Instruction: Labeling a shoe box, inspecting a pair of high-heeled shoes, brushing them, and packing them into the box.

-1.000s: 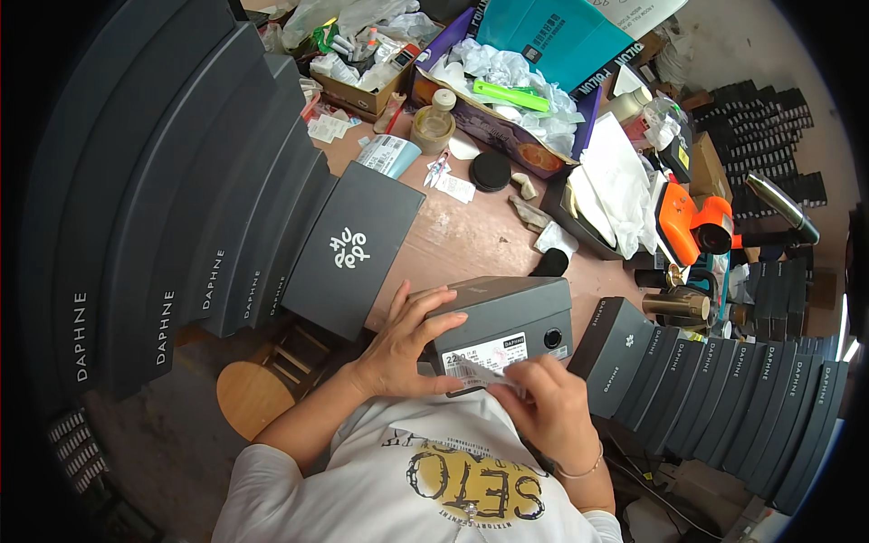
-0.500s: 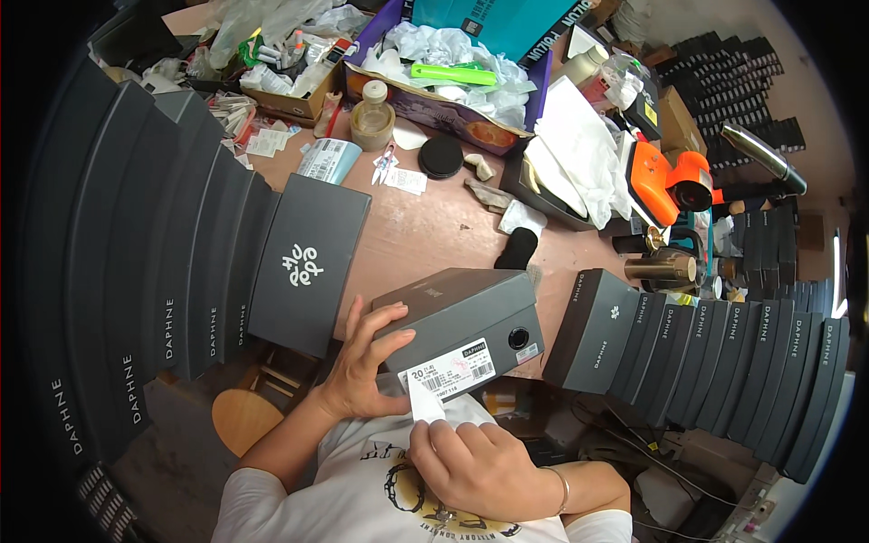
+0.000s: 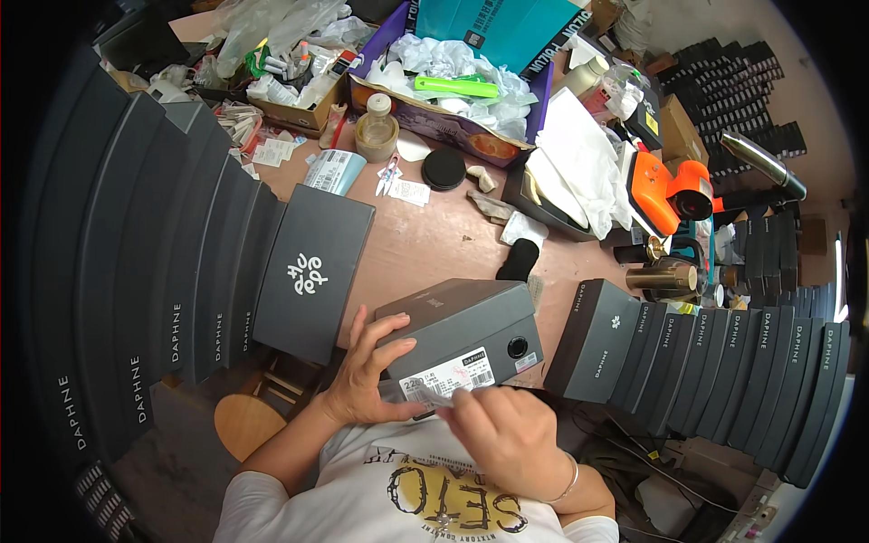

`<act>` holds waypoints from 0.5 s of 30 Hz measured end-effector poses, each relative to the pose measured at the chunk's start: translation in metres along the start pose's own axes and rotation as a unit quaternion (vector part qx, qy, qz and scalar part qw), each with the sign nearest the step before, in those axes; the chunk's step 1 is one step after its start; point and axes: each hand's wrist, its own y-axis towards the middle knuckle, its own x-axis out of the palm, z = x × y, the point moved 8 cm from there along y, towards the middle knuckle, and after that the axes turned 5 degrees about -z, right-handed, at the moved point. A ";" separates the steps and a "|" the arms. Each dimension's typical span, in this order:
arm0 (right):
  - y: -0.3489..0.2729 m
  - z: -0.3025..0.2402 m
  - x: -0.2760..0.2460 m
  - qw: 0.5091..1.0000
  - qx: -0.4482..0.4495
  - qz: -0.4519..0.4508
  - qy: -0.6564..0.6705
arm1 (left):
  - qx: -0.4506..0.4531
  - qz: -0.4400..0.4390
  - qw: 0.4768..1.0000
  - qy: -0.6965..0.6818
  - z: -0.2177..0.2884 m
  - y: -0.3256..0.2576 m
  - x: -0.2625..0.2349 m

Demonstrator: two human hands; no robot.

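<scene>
A dark grey shoebox (image 3: 462, 312) lies on its side at the table's near edge, its end panel facing me. My left hand (image 3: 364, 373) grips the box's left end, fingers spread over the top side and thumb along the lower edge. On the end panel is a white printed label (image 3: 466, 369), with a round black-rimmed hole to its right. My right hand (image 3: 509, 436) is closed in a pinch over the label's lower part. Its fingertips hold a loose, curled white strip of sticker (image 3: 434, 396), partly hidden by the fingers.
Stacked dark shoeboxes (image 3: 172, 262) line the left, and a standing row (image 3: 715, 353) fills the right. Another box (image 3: 314, 271) lies left of mine. Further back are a jar (image 3: 377, 136), a roll of labels (image 3: 333, 172), a black lid (image 3: 444, 169) and an orange tape dispenser (image 3: 654, 185).
My right hand has moved up and to the right, pulling the sticker strip across the label from its left end. My left hand keeps its grip on the box.
</scene>
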 end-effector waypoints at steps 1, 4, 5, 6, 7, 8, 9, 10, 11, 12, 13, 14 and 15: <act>0.005 0.007 -0.002 0.999 0.034 0.012 -0.015 | -0.002 0.001 1.000 -0.001 0.000 0.000 0.000; 0.007 0.030 0.010 0.995 0.096 -0.003 -0.001 | -0.004 0.003 1.000 -0.003 -0.001 0.000 -0.001; 0.007 0.036 0.015 0.994 0.111 0.000 0.002 | -0.005 0.004 1.000 -0.003 -0.002 -0.001 -0.002; 0.006 0.041 0.018 0.992 0.127 0.005 0.003 | -0.004 0.004 1.000 -0.005 -0.002 -0.001 -0.002; 0.005 0.042 0.019 0.991 0.134 0.009 0.004 | -0.003 0.005 1.000 -0.005 -0.002 -0.001 -0.002; 0.006 0.043 0.020 0.990 0.142 0.013 0.004 | -0.002 0.005 1.000 -0.005 -0.002 -0.001 -0.002; 0.005 0.045 0.022 0.989 0.149 0.018 0.005 | 0.000 0.005 1.000 -0.004 -0.002 -0.001 -0.003; 0.005 0.047 0.025 0.988 0.154 0.016 0.009 | 0.000 0.005 1.000 -0.003 -0.003 -0.001 -0.003; 0.004 0.049 0.029 0.987 0.160 0.014 0.014 | -0.001 0.005 1.000 -0.003 -0.004 -0.002 -0.004; 0.002 0.052 0.032 0.985 0.168 0.013 0.017 | 0.001 0.004 1.000 -0.003 -0.005 -0.001 -0.003; 0.001 0.055 0.027 0.983 0.173 0.056 0.011 | 0.001 0.005 1.000 -0.002 -0.006 -0.001 -0.004; 0.001 0.059 0.022 0.979 0.179 0.100 0.006 | 0.001 0.005 1.000 0.000 -0.007 -0.001 -0.005; -0.003 0.064 0.017 0.971 0.188 0.145 -0.002 | 0.005 0.001 1.000 0.000 -0.008 -0.001 -0.003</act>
